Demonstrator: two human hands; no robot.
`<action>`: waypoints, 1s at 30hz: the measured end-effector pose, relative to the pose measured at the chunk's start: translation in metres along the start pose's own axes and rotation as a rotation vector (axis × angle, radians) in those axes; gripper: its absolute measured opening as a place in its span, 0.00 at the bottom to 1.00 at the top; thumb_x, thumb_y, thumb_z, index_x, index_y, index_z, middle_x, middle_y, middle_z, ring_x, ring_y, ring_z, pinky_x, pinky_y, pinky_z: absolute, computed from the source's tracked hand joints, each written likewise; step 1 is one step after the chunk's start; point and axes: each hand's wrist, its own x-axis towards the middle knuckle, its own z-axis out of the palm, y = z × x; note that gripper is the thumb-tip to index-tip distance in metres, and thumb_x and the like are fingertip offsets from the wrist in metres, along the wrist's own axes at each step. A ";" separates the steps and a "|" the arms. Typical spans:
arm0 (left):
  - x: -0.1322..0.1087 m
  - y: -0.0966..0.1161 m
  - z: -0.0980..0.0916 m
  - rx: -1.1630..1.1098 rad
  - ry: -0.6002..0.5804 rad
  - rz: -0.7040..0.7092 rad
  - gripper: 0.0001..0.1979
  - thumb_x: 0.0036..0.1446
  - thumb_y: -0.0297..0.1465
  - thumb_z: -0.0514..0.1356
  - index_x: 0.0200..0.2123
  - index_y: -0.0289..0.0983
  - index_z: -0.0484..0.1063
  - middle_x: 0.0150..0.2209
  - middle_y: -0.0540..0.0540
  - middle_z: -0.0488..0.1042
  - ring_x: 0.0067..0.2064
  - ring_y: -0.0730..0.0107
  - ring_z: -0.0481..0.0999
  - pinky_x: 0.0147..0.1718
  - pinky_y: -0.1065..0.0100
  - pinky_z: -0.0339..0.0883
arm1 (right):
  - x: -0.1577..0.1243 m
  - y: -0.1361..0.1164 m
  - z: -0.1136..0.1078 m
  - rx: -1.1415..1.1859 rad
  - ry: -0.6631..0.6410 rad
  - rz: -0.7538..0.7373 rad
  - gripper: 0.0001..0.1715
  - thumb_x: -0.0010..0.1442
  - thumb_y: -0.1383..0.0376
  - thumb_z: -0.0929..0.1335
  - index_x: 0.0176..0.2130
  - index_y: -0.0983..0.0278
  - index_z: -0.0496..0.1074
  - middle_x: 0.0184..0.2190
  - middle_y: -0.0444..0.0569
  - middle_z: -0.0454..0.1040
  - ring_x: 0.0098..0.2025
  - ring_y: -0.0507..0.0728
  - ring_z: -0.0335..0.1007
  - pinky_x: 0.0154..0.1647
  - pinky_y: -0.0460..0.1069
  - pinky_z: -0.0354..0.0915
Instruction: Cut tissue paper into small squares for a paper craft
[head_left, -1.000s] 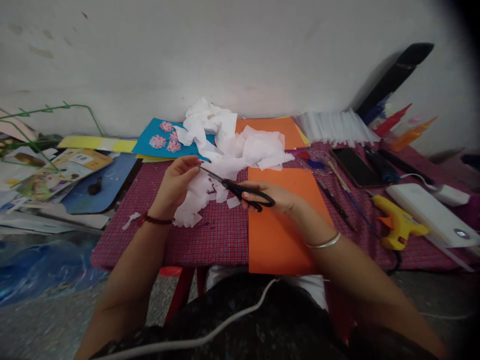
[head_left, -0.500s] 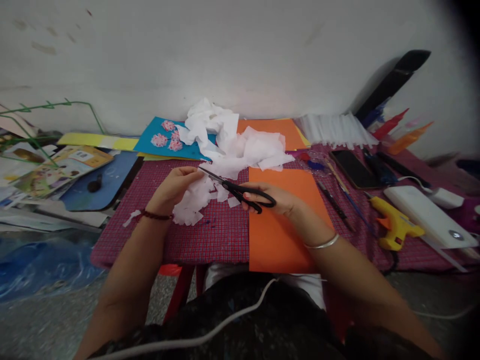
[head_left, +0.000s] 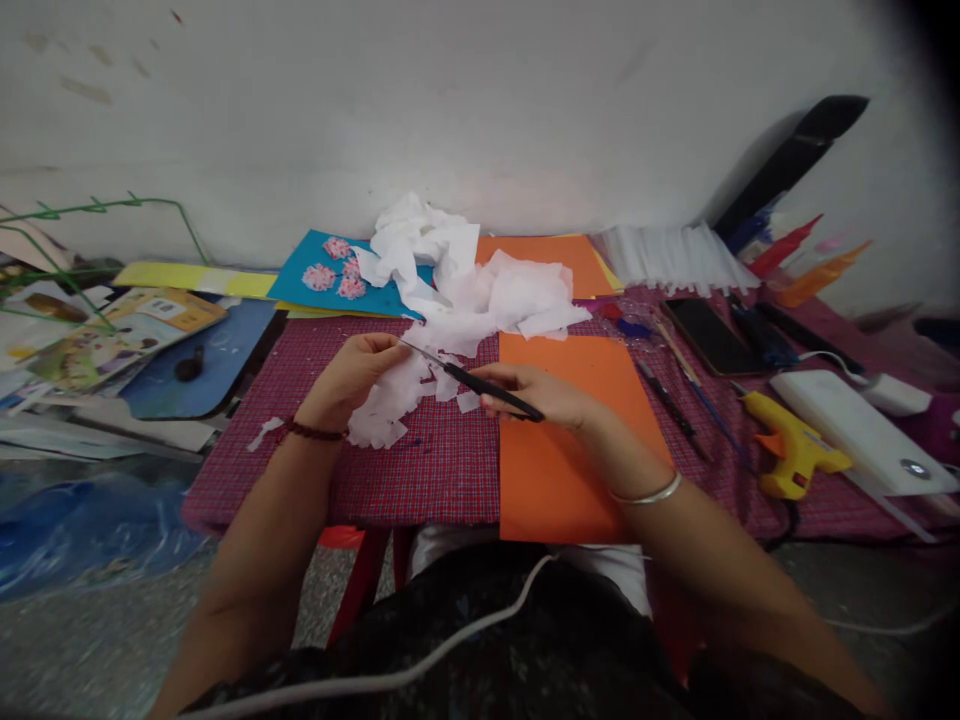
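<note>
My right hand (head_left: 544, 393) grips black-handled scissors (head_left: 480, 384), blades pointing left toward my left hand. My left hand (head_left: 352, 372) is closed, pinching a piece of white tissue paper (head_left: 394, 392) at the blade tips. Small white cut scraps (head_left: 467, 402) lie on the red checked tablecloth (head_left: 420, 470) under the scissors. A crumpled heap of white tissue (head_left: 480, 285) sits just behind the hands. An orange paper sheet (head_left: 559, 470) lies under my right wrist.
A blue card with pink paper flowers (head_left: 330, 275) and an orange sheet (head_left: 547, 260) lie at the back. To the right are a phone (head_left: 701, 335), pens (head_left: 671, 400), a yellow glue gun (head_left: 791, 450), a white box (head_left: 855, 430) and glue bottles (head_left: 802, 260). Books and papers (head_left: 112, 340) lie left.
The scissors have turned edge-on in my right hand, the handles now seen side-on and the blades closed. Both hands stay in nearly the same place.
</note>
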 end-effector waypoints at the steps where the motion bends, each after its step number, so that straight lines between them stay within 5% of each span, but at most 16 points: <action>1: 0.001 -0.001 0.000 0.004 -0.003 -0.003 0.12 0.42 0.36 0.70 0.18 0.37 0.71 0.18 0.52 0.65 0.19 0.78 0.57 0.18 0.73 0.46 | 0.001 0.001 0.000 -0.020 -0.002 -0.005 0.35 0.54 0.50 0.76 0.56 0.65 0.74 0.30 0.43 0.70 0.27 0.49 0.62 0.24 0.44 0.58; 7: 0.001 0.001 -0.003 0.044 -0.011 0.004 0.13 0.41 0.38 0.70 0.22 0.36 0.74 0.21 0.51 0.70 0.22 0.76 0.62 0.21 0.72 0.52 | 0.000 0.003 0.000 -0.063 0.016 -0.028 0.36 0.56 0.52 0.76 0.57 0.68 0.72 0.25 0.39 0.65 0.22 0.46 0.53 0.20 0.44 0.49; 11: -0.003 0.005 -0.012 0.093 -0.059 0.038 0.13 0.43 0.39 0.71 0.30 0.36 0.80 0.28 0.47 0.77 0.28 0.73 0.70 0.27 0.71 0.60 | -0.001 0.005 -0.002 0.016 0.068 -0.025 0.37 0.55 0.49 0.76 0.56 0.68 0.72 0.26 0.40 0.66 0.22 0.46 0.55 0.20 0.45 0.50; 16: -0.002 0.005 -0.023 0.207 -0.186 0.088 0.10 0.45 0.38 0.70 0.28 0.38 0.80 0.28 0.47 0.78 0.32 0.70 0.74 0.35 0.69 0.67 | -0.001 0.006 -0.004 0.018 0.087 -0.031 0.39 0.54 0.46 0.76 0.55 0.67 0.71 0.27 0.41 0.67 0.23 0.47 0.57 0.21 0.46 0.53; 21: -0.006 0.007 -0.032 0.319 -0.184 0.169 0.11 0.50 0.40 0.68 0.31 0.38 0.79 0.32 0.46 0.79 0.35 0.69 0.75 0.36 0.69 0.68 | -0.005 0.001 -0.005 -0.128 0.062 -0.097 0.43 0.55 0.46 0.75 0.59 0.69 0.68 0.46 0.54 0.72 0.44 0.56 0.68 0.41 0.50 0.66; 24: -0.018 0.010 -0.042 0.409 -0.260 0.258 0.11 0.55 0.39 0.66 0.37 0.39 0.79 0.38 0.44 0.80 0.40 0.65 0.77 0.43 0.66 0.70 | -0.008 -0.003 -0.009 -0.195 -0.030 -0.131 0.41 0.57 0.46 0.73 0.60 0.66 0.67 0.56 0.56 0.68 0.56 0.61 0.63 0.54 0.53 0.64; 30: -0.041 0.009 -0.059 0.820 -0.573 0.514 0.19 0.53 0.34 0.67 0.49 0.44 0.78 0.66 0.41 0.66 0.68 0.47 0.61 0.67 0.47 0.52 | -0.012 -0.005 -0.016 -0.179 -0.100 -0.119 0.40 0.59 0.44 0.71 0.58 0.68 0.66 0.40 0.49 0.68 0.40 0.54 0.62 0.38 0.49 0.62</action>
